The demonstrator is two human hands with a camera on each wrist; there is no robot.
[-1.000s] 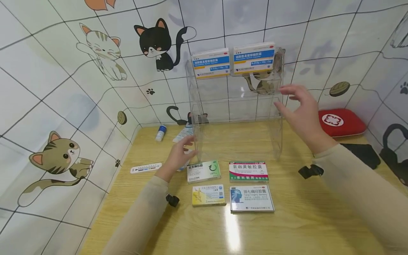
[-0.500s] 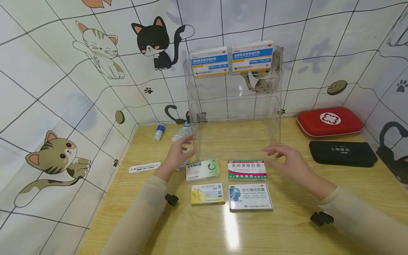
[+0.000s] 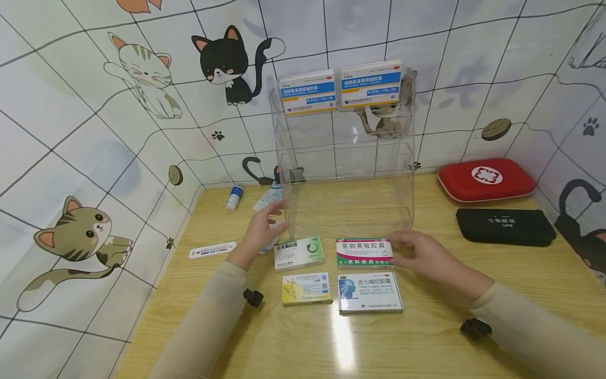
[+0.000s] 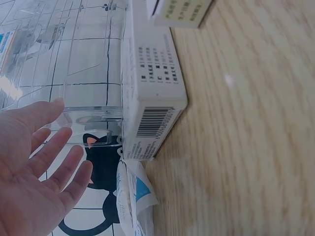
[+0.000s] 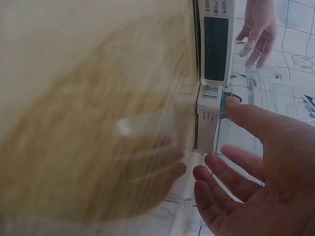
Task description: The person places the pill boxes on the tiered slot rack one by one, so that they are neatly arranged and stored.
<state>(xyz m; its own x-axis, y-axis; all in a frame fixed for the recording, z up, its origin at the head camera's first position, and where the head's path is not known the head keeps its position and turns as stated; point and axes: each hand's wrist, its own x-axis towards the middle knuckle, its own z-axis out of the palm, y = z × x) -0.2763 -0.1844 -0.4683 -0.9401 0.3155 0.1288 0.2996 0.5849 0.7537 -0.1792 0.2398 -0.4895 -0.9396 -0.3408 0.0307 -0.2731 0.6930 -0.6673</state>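
Observation:
In the head view my right hand [image 3: 421, 255] is at the right end of a white medicine box with a magenta and green band [image 3: 364, 253]. The right wrist view shows its thumb by that box's end [image 5: 207, 118] and the fingers spread, not curled round it. My left hand [image 3: 259, 235] is beside the lower left side of a clear acrylic display rack [image 3: 347, 178]. In the left wrist view its fingers are loosely bent near the rack's edge; contact is hard to tell. Close by lie a white and green box [image 3: 298, 254], a yellow and white box [image 3: 306, 288] and a white and blue box [image 3: 370, 292].
Two blue and white medicine boxes [image 3: 307, 93] stand on the rack's top tier. A red first-aid case [image 3: 486, 180] and a black pouch [image 3: 505, 227] lie right. Leftward are a small bottle [image 3: 234, 197], a thermometer strip [image 3: 212, 249] and a crumpled packet [image 3: 268, 196].
My right hand has come down from the rack's upper right side to the magenta and green box's right end. The left hand stays by the rack, and the boxes lie as before.

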